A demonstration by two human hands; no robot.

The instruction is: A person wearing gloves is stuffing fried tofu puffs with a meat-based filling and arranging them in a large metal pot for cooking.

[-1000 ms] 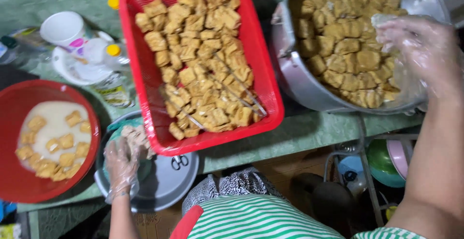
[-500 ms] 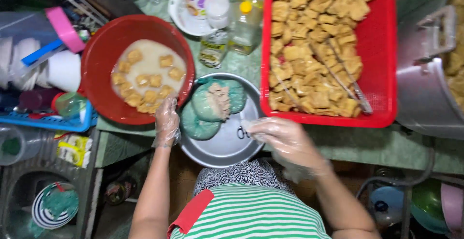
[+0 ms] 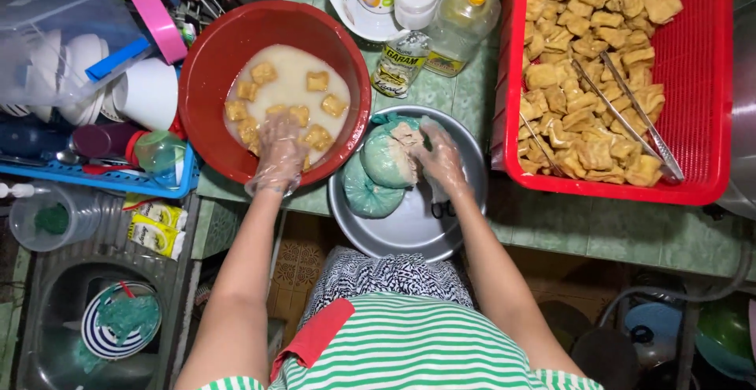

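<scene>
- My left hand (image 3: 277,154), in a clear glove, dips half open into the red bowl (image 3: 206,75), fingers curled among the tofu pieces (image 3: 317,81) in pale liquid.
- My right hand (image 3: 441,161), also gloved, rests loosely curled on a stuffed piece (image 3: 405,134) over the green bags (image 3: 370,185) in the metal pan (image 3: 409,228); I cannot tell whether it grips.
- The red tray (image 3: 701,83) of fried tofu is cut off at top.

Red bowl (image 3: 206,83); red basket (image 3: 701,83); golden-brown tofu pieces (image 3: 587,67); teal bags (image 3: 370,189); green-and-white striped shirt (image 3: 409,343).

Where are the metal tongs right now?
In the head view, the tongs lie on the fried tofu pieces inside the red basket, far right, beyond the right hand.
</scene>
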